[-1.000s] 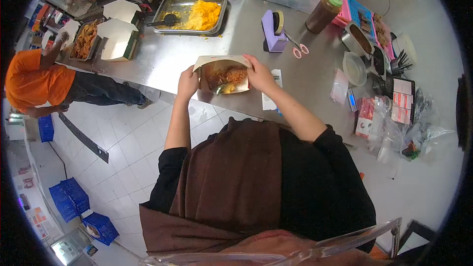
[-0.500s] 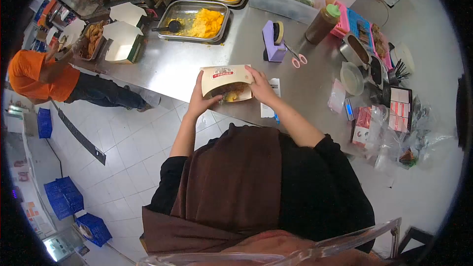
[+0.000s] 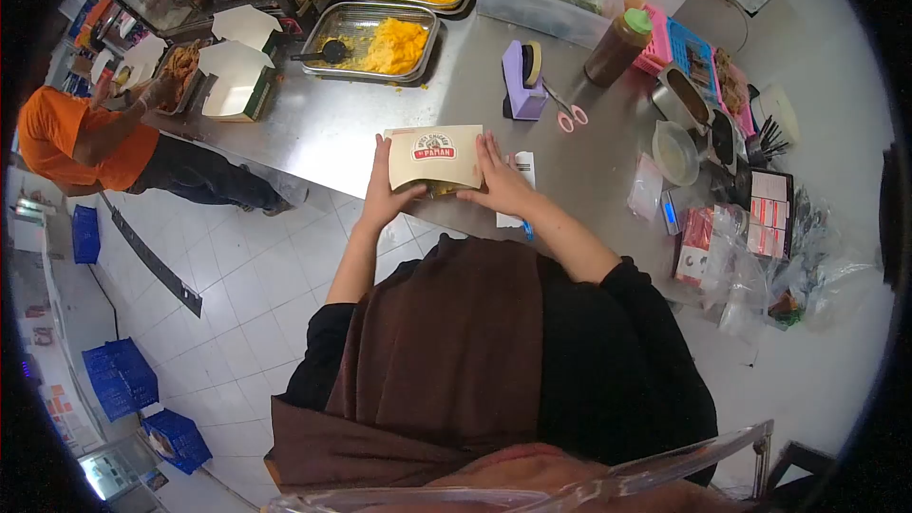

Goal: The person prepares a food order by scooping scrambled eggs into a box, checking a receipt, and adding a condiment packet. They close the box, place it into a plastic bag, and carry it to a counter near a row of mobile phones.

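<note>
A cream cardboard food box (image 3: 435, 157) with a red printed logo sits at the near edge of the metal table. Its lid is bent down over the front, leaving a narrow gap through which a little yellow food shows. My left hand (image 3: 388, 195) grips the box's left side, thumb along the lower front edge. On the opposite side my right hand (image 3: 505, 182) presses with its fingers up along the wall and its thumb at the front. A white paper slip (image 3: 524, 171) lies just right of the right hand.
Behind stand a tray of yellow food (image 3: 397, 46) with a black scoop (image 3: 332, 50), a purple tape dispenser (image 3: 524, 85), scissors (image 3: 571, 118) and a sauce bottle (image 3: 617, 49). Open boxes (image 3: 235, 85) are at left, near a person in orange (image 3: 95, 142). Plastic bags (image 3: 750, 275) lie right.
The lid has come down further, so the front opening is narrower and the logo shows more fully. My right thumb has moved to the box's lower front.
</note>
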`<state>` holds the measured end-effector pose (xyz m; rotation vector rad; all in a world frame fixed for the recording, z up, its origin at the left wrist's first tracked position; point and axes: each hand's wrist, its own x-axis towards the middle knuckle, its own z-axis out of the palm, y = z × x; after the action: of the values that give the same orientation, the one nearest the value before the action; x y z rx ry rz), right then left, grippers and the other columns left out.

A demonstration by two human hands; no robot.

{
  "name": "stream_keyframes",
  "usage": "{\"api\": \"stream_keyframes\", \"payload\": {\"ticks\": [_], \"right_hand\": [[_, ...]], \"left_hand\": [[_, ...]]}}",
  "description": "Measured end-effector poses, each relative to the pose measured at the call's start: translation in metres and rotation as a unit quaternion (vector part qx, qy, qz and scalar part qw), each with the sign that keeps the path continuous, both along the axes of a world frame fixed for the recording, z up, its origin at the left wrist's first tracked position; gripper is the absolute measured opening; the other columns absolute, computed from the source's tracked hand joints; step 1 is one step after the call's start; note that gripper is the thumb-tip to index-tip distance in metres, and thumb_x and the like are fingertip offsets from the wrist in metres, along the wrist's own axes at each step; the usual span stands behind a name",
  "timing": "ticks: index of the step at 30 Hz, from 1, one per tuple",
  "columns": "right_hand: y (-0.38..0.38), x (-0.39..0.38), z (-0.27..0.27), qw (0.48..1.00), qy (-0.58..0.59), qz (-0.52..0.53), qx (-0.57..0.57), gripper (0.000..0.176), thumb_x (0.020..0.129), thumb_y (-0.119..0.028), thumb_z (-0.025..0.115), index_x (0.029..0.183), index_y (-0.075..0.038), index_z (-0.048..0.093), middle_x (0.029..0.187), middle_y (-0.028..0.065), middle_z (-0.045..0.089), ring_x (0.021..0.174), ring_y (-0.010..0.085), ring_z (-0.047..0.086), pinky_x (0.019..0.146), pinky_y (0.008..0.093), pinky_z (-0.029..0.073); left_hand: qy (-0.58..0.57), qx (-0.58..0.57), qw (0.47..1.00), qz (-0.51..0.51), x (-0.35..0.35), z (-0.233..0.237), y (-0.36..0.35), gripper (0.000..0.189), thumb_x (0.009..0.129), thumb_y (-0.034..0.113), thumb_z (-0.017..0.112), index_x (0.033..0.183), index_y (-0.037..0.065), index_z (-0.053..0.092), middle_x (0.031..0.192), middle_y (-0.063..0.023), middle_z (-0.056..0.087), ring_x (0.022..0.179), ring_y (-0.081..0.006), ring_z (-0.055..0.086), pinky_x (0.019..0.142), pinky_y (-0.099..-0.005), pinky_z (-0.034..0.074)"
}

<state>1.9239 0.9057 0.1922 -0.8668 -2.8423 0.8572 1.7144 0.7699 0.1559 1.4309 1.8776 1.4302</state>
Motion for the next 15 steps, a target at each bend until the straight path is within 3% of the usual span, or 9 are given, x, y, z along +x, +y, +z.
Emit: {"api": "stream_keyframes", "payload": {"ticks": [3, 4, 7, 8, 11, 15], "right_hand": [[0.01, 0.001, 0.015, 0.996, -0.013, 0.057, 0.063, 0.091, 0.077, -0.052, 0.057, 0.139, 0.0, 0.016, 0.145, 0.0247, 0.002, 0.136, 0.035, 0.005, 0.106, 0.0534, 0.016], [0.016, 0.0, 0.018, 0.994, 0.014, 0.083, 0.069, 0.09, 0.077, -0.053, 0.057, 0.138, 0.0, 0.018, 0.145, 0.0235, 0.004, 0.136, 0.0345, 0.006, 0.106, 0.052, 0.017], [0.027, -0.004, 0.011, 0.985, 0.034, 0.16, 0.048, 0.085, 0.078, -0.052, 0.057, 0.138, -0.002, 0.022, 0.145, 0.0209, 0.013, 0.135, 0.034, 0.012, 0.105, 0.0469, 0.025], [0.027, -0.005, 0.007, 0.981, 0.03, 0.187, 0.034, 0.083, 0.078, -0.051, 0.057, 0.137, -0.003, 0.024, 0.144, 0.0202, 0.016, 0.134, 0.0339, 0.015, 0.104, 0.0451, 0.028], [0.023, -0.012, 0.002, 0.965, -0.001, 0.207, 0.16, 0.075, 0.08, -0.048, 0.056, 0.137, -0.007, 0.027, 0.141, 0.0202, 0.025, 0.131, 0.0356, 0.024, 0.097, 0.0417, 0.038], [0.021, -0.012, -0.002, 0.955, 0.012, 0.216, 0.204, 0.062, 0.083, -0.041, 0.054, 0.134, -0.012, 0.034, 0.138, 0.0194, 0.031, 0.128, 0.0369, 0.03, 0.092, 0.0416, 0.044]], "left_hand": [[0.048, -0.01, 0.992, -0.113, -0.02, 0.015, -0.01, 0.107, 0.053, 0.032, 0.083, 0.139, 0.007, 0.025, 0.147, -0.0209, -0.001, 0.133, -0.0375, 0.016, 0.103, -0.0415, 0.029], [0.03, -0.015, 0.991, -0.129, -0.027, 0.016, -0.011, 0.095, 0.053, 0.038, 0.081, 0.134, 0.01, 0.039, 0.147, -0.0189, 0.008, 0.133, -0.035, 0.021, 0.103, -0.0404, 0.029], [0.09, -0.095, 0.973, -0.189, -0.039, 0.038, -0.004, 0.081, 0.055, 0.037, 0.08, 0.126, 0.012, 0.05, 0.145, -0.0165, 0.019, 0.131, -0.0322, 0.026, 0.103, -0.0401, 0.03], [0.075, -0.119, 0.974, -0.18, -0.037, 0.045, -0.004, 0.075, 0.054, 0.034, 0.081, 0.121, 0.014, 0.055, 0.142, -0.0131, 0.029, 0.128, -0.0308, 0.033, 0.102, -0.039, 0.032], [0.115, -0.136, 0.969, -0.171, -0.028, 0.06, -0.002, 0.071, 0.055, 0.026, 0.081, 0.12, 0.016, 0.056, 0.14, -0.0108, 0.032, 0.125, -0.0315, 0.038, 0.1, -0.0383, 0.036], [0.126, -0.127, 0.973, -0.147, -0.031, 0.044, -0.001, 0.066, 0.056, 0.017, 0.079, 0.118, 0.018, 0.058, 0.138, -0.0078, 0.037, 0.122, -0.0305, 0.042, 0.099, -0.0371, 0.038]]}}
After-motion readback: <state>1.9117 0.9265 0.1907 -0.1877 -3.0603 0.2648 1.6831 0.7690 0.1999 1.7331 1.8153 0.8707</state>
